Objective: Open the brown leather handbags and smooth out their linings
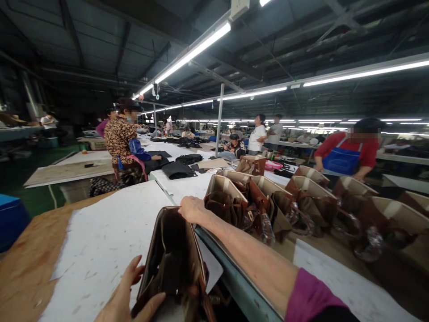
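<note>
A dark brown handbag [197,255], open at the top, stands at the table edge in front of me. Its inside shows a brown lining and a dark pocket. My right hand [193,209] reaches across and closes its fingers on the far corner of the bag's rim. At the bag's near left side is my left hand [122,293], its thumb and fingers spread apart. The thumb lies by the near end of the opening; whether it presses on the bag I cannot tell.
Several open brown handbags [225,188] with plastic-wrapped handles stand in rows to the right. White sheeting [110,241] covers the wooden table. Black fabric pieces [177,170] lie farther back. A co-worker in a blue apron [342,158] stands right; another in a patterned top [119,138] stands left.
</note>
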Tool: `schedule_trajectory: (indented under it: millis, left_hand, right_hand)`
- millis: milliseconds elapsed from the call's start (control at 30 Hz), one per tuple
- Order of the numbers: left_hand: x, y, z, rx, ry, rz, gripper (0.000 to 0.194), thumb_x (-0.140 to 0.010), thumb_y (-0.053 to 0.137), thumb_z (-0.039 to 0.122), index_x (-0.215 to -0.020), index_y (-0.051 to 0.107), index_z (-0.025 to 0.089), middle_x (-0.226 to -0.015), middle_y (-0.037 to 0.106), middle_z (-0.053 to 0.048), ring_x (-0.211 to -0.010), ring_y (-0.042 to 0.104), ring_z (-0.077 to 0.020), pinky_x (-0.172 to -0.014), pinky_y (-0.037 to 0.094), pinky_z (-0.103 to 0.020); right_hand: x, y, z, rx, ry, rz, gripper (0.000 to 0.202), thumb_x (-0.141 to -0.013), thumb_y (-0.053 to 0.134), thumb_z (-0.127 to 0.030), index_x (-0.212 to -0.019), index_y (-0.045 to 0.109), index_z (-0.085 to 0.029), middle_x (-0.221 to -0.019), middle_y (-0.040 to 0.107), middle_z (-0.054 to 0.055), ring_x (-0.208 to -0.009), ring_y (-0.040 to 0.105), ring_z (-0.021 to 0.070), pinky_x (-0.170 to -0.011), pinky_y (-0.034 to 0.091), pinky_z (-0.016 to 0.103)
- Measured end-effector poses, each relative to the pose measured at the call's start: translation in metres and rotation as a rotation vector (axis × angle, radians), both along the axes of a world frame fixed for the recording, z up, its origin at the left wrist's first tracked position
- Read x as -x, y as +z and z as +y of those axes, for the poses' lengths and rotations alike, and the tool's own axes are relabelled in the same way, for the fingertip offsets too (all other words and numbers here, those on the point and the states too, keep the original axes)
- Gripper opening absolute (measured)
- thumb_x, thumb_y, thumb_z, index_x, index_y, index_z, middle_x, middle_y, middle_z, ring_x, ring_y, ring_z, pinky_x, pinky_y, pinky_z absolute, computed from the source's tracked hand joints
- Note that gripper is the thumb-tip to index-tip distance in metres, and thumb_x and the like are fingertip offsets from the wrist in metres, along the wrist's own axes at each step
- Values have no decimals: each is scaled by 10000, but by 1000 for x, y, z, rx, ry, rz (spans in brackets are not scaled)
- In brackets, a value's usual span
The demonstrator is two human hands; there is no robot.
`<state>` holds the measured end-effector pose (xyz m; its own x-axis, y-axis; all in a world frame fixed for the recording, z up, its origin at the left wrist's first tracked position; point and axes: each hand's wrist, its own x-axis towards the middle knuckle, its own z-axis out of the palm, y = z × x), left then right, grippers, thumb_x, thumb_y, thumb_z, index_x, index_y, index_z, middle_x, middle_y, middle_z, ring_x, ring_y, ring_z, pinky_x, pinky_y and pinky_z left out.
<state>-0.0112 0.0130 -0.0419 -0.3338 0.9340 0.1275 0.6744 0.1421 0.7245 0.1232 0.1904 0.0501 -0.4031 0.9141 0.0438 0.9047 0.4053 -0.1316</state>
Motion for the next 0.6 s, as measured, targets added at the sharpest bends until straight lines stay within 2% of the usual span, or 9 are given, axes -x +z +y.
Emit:
schedule_trajectory:
  millis: [167,233,267,400,500,600]
  left_hand:
    - [0,31,-8,40,-54,-49,446,-686,474,313,-1122,446,222,-891,638,-10,-759,605,-197,-680,476,-285]
    - [13,39,-2,3,-76,-96,435,-644,457,209,-1076,504,191,-851,639,4,-753,593,-170,-657,459,-240]
    - [23,42,1,4,-100,-110,424,-623,447,179,-1037,538,176,-816,639,10,-748,585,-164,-648,451,-230]
    - [75,43,18,13,-156,-131,398,-565,410,130,-907,614,136,-722,632,17,-707,567,-157,-615,424,-221]
    - [105,41,29,40,-176,-118,375,-543,416,130,-853,626,122,-706,631,14,-686,559,-160,-591,407,-220]
    - [120,38,35,60,-219,-134,345,-546,427,140,-826,625,112,-687,625,10,-673,552,-163,-579,397,-220]
  right_hand:
    - [-7,1,-6,24,-8,-15,272,-755,479,-334,-870,638,-146,-929,646,117,-885,596,229,-661,442,281]
    - [-10,4,-5,41,-1,-24,269,-756,460,-311,-849,635,-129,-895,649,132,-855,603,227,-634,433,275]
    - [-12,6,-4,64,9,-31,263,-759,443,-293,-824,635,-124,-806,661,125,-790,618,214,-604,428,264]
    - [-20,13,-5,160,61,-47,295,-775,389,-288,-695,621,-123,-483,601,66,-530,599,151,-503,389,211]
    - [-26,6,-8,242,95,-3,318,-787,369,-308,-657,595,-126,-456,585,46,-450,566,120,-463,364,185]
    - [-30,-9,-8,282,112,43,307,-795,360,-306,-651,570,-134,-448,577,29,-404,542,107,-450,349,180]
